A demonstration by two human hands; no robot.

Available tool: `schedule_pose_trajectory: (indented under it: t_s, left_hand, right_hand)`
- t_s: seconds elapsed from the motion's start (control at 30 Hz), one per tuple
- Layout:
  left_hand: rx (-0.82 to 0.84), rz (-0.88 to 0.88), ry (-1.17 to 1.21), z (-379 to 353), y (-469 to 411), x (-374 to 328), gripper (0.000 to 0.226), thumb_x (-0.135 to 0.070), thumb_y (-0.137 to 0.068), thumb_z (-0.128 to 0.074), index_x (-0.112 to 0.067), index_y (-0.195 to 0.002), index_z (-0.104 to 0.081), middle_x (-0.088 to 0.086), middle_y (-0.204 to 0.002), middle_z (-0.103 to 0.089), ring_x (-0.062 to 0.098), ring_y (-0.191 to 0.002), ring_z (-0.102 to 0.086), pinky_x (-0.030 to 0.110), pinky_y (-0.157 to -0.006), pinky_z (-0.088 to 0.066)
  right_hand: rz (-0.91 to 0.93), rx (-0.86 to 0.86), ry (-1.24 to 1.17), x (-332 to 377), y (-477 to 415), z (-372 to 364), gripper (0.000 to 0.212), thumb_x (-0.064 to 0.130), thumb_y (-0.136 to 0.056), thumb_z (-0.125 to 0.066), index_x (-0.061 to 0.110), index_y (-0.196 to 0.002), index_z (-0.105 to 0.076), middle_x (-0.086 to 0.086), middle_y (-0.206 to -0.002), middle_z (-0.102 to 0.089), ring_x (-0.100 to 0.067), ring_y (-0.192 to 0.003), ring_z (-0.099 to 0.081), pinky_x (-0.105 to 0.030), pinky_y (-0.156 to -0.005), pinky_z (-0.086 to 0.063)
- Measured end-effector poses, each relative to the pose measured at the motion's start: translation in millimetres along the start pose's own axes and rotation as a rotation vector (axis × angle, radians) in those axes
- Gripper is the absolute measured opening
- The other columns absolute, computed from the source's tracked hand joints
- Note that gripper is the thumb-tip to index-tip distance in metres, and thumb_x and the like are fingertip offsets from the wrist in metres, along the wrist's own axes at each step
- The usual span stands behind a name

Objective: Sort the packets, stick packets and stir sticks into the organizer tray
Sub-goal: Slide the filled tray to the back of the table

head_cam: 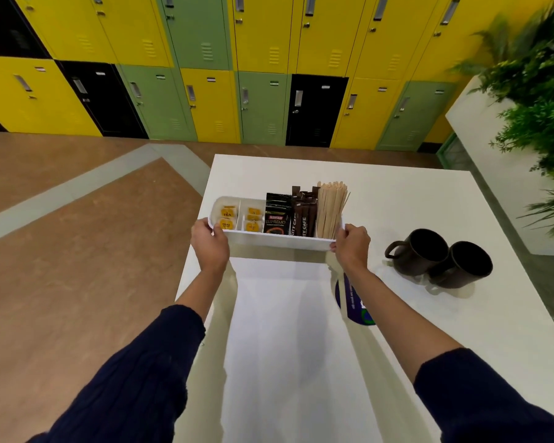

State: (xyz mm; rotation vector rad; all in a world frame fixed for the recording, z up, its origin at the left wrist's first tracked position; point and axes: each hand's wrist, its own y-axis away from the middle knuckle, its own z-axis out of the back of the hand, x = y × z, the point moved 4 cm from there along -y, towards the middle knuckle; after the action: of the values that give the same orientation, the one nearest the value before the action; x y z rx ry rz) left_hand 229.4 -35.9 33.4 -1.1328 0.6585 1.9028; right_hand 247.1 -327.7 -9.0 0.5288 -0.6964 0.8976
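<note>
A long white organizer tray (279,242) is near the left edge of the white table, and a shadow lies under it. My left hand (209,243) grips its left end and my right hand (351,244) grips its right end. From left to right its compartments hold white tea packets with yellow labels (227,215), more of the same packets (253,219), black coffee packets (277,215), dark brown stick packets (304,212) and upright wooden stir sticks (330,209).
Two dark mugs (438,259) lie on their sides on the white table (397,199), to the right of the tray. A round blue sticker (349,298) shows beneath my right forearm. Lockers line the far wall; a planter with greenery stands at the right.
</note>
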Motion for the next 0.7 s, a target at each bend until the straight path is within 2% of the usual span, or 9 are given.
schedule_pose_trajectory:
  t_s: [0.27, 0.47, 0.7]
  left_hand:
    - [0.016, -0.027, 0.014, -36, -83, -25, 0.026, -0.015, -0.096, -0.047, 0.002, -0.114, -0.053, 0.019, -0.116, -0.058, 0.030, -0.108, -0.056, 0.035, -0.091, -0.044]
    - [0.004, -0.008, 0.051, -63, -123, -29, 0.027, -0.015, -0.095, -0.048, 0.001, -0.115, -0.055, 0.017, -0.115, -0.060, 0.028, -0.106, -0.058, 0.028, -0.084, -0.042]
    - [0.005, 0.019, 0.061, -91, -150, -28, 0.027, -0.015, -0.094, -0.049, 0.001, -0.115, -0.054, 0.019, -0.115, -0.061, 0.030, -0.104, -0.059, 0.029, -0.081, -0.043]
  right_hand:
    - [0.025, -0.060, 0.004, 48, -70, -25, 0.029, 0.015, -0.098, -0.043, -0.006, -0.099, -0.064, -0.017, -0.105, -0.061, -0.037, -0.087, -0.065, -0.044, -0.077, -0.058]
    - [0.026, -0.092, 0.031, 67, -115, -42, 0.028, 0.013, -0.098, -0.044, -0.007, -0.104, -0.064, -0.017, -0.104, -0.063, -0.036, -0.086, -0.066, -0.036, -0.075, -0.057]
    - [0.032, -0.094, 0.045, 70, -150, -57, 0.029, 0.014, -0.099, -0.042, -0.007, -0.103, -0.062, -0.018, -0.105, -0.062, -0.037, -0.087, -0.066, -0.038, -0.076, -0.057]
